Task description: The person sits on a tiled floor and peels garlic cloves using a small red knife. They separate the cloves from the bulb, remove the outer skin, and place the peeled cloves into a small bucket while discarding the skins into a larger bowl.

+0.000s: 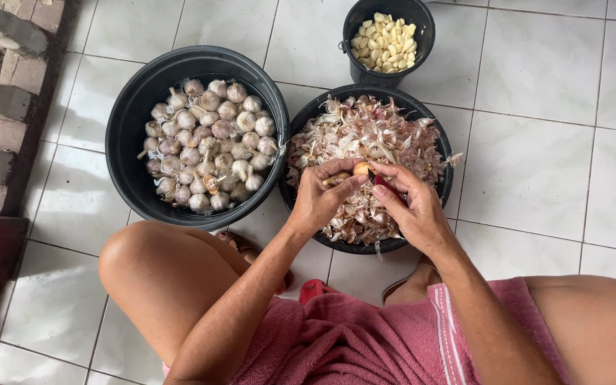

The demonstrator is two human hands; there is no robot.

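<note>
My left hand (320, 197) holds a garlic clove (360, 168) at its fingertips over a black tub of garlic skins (445, 187). My right hand (411, 207) grips a small knife with a red handle (384, 183), its tip against the clove. Both hands meet above the near side of the skins tub. To the left, a larger black tub (128, 128) holds many whole garlic bulbs (208, 146) in water. A small black bucket (423, 36) at the top holds several peeled pale cloves (384, 43).
White tiled floor (550, 121) surrounds the tubs. A brick step or wall (1, 107) runs along the left edge. My bare knees (151, 271) and a pink cloth (351, 335) on my lap fill the bottom. Sandalled feet (247, 249) rest under the tubs' near edges.
</note>
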